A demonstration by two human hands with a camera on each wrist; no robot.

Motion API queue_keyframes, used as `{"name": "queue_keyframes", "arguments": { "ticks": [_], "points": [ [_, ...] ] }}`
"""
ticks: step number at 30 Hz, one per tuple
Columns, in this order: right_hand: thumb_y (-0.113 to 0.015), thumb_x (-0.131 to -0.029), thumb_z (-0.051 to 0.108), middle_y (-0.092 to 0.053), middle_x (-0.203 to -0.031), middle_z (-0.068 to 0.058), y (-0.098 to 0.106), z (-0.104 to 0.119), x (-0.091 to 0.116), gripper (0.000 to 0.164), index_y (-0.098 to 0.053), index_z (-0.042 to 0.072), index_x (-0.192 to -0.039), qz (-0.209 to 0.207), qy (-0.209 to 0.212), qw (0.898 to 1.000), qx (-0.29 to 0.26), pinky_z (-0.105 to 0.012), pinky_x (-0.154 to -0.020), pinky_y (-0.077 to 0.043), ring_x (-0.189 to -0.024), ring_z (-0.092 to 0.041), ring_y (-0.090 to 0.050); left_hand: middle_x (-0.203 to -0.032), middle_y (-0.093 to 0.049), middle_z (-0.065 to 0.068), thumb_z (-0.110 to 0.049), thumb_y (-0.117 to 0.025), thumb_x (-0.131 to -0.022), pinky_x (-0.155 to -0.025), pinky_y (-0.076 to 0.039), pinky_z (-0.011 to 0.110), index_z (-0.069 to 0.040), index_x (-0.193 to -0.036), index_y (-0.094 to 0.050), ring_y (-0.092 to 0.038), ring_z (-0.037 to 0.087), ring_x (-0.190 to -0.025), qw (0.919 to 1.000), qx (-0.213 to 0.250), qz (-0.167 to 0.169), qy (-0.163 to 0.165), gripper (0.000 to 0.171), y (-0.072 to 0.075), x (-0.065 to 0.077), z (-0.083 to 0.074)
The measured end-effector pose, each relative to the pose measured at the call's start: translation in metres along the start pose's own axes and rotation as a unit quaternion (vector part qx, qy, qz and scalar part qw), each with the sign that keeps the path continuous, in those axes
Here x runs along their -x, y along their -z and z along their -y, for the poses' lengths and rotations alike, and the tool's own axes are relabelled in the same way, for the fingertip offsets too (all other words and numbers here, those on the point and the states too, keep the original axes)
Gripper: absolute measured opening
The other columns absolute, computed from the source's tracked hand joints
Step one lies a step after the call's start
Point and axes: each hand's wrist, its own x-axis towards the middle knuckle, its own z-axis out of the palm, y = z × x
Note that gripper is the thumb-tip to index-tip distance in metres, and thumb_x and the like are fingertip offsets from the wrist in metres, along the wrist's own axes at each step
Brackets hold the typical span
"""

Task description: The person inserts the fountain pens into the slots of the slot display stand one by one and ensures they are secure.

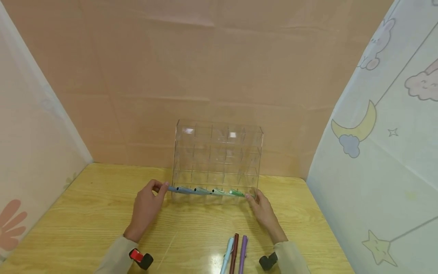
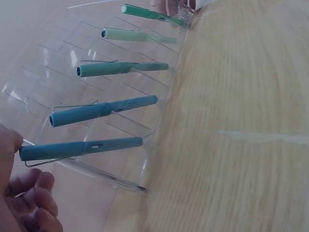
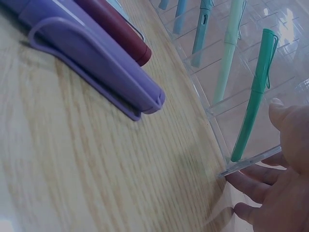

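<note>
A clear acrylic rack (image 1: 175, 160) with several compartments stands upright near the back wall. At its lower left, my left hand (image 1: 146, 205) pinches the cap end of a blue pen (image 2: 82, 147) lying in the end compartment. Beside it along the bottom row lie another blue pen (image 2: 82, 115), a teal pen (image 2: 104, 69), a pale green pen (image 2: 125, 35) and a green pen (image 3: 256, 89). My right hand (image 1: 264, 213) grips the rack's right side wall, thumb on the inner side near the green pen, other fingers outside and partly hidden.
On the wooden table (image 1: 191, 236) in front lie a light blue pen (image 1: 227, 255), a dark red pen (image 1: 234, 251) and a purple pen (image 1: 243, 253), side by side. A brown cloth (image 1: 212, 76) hangs behind; patterned white cloths flank both sides.
</note>
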Motion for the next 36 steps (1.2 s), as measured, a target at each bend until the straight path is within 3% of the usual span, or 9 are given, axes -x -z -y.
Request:
{"name": "queue_keyframes", "arguments": {
  "ticks": [5,10,15,23,36],
  "points": [
    [-0.049,-0.113,0.046,-0.035,-0.167,-0.035,-0.001,0.0,-0.001,0.072,-0.031,-0.001,-0.165,0.0,0.0,1.0,0.001,-0.071,-0.121,-0.036,-0.152,-0.059,-0.037,-0.092,-0.071,0.011,-0.054,-0.057,-0.108,-0.047,-0.033,0.025,-0.009,-0.1,-0.069,-0.039,0.011,-0.051,0.9998,-0.01,0.01,0.012,0.047,0.004,-0.001,-0.002],
    [-0.049,-0.113,0.048,-0.033,-0.168,-0.034,-0.001,-0.001,-0.001,0.075,-0.03,-0.002,-0.165,0.003,0.005,1.0,-0.008,-0.071,-0.122,-0.035,-0.153,-0.058,-0.036,-0.096,-0.074,0.012,-0.05,-0.059,-0.108,-0.045,-0.033,0.026,-0.01,-0.104,-0.071,-0.036,0.01,-0.048,0.9997,-0.012,0.021,0.011,0.042,0.005,-0.001,-0.003],
    [-0.049,-0.112,0.049,-0.031,-0.17,-0.032,-0.001,-0.001,-0.001,0.078,-0.028,-0.005,-0.164,0.009,0.009,0.999,-0.03,-0.069,-0.124,-0.032,-0.154,-0.057,-0.034,-0.101,-0.076,0.012,-0.045,-0.062,-0.108,-0.048,-0.034,0.026,-0.011,-0.112,-0.072,-0.035,0.01,-0.048,0.9997,-0.016,0.02,-0.008,0.036,0.008,0.001,-0.002],
    [-0.05,-0.113,0.046,-0.03,-0.17,-0.032,-0.001,0.0,0.0,0.076,-0.027,-0.005,-0.164,0.008,0.005,1.0,-0.029,-0.068,-0.125,-0.031,-0.155,-0.056,-0.032,-0.116,-0.074,0.009,-0.032,-0.066,-0.107,-0.053,-0.039,0.025,-0.012,-0.12,-0.074,-0.043,0.008,-0.058,0.9974,-0.02,0.017,-0.067,0.024,0.01,0.003,0.001],
    [-0.049,-0.113,0.048,-0.031,-0.169,-0.032,-0.001,-0.002,-0.001,0.075,-0.028,-0.003,-0.165,0.006,-0.001,1.0,-0.018,-0.07,-0.123,-0.033,-0.154,-0.057,-0.034,-0.12,-0.072,0.01,-0.03,-0.067,-0.107,-0.053,-0.039,0.025,-0.01,-0.126,-0.072,-0.045,0.008,-0.061,0.9974,-0.016,0.027,-0.065,0.028,0.011,0.004,0.002]
  ]
}}
